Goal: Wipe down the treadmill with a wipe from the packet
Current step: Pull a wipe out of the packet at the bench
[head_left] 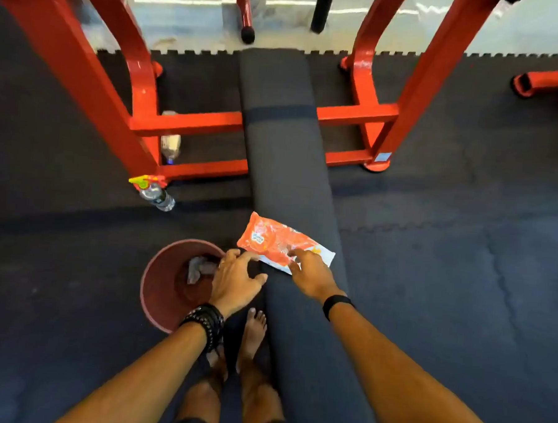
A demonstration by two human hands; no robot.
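Observation:
An orange and white wipe packet (277, 240) lies flat on a long black padded bench (287, 153) that runs away from me through a red steel frame (191, 126). My right hand (311, 273) reaches over the packet's near end, fingers spread and fingertips touching it. My left hand (235, 281) hovers at the bench's left edge, fingers spread toward the packet's near left corner, holding nothing. No loose wipe shows in either hand.
A reddish bin (157, 289) with crumpled used wipes (198, 268) stands on the floor left of the bench, under my left wrist. A spray bottle (154, 193) and a plastic bottle (170, 144) lie by the frame's left foot. Dark rubber mats cover the floor. My bare feet (251, 336) stand beside the bench.

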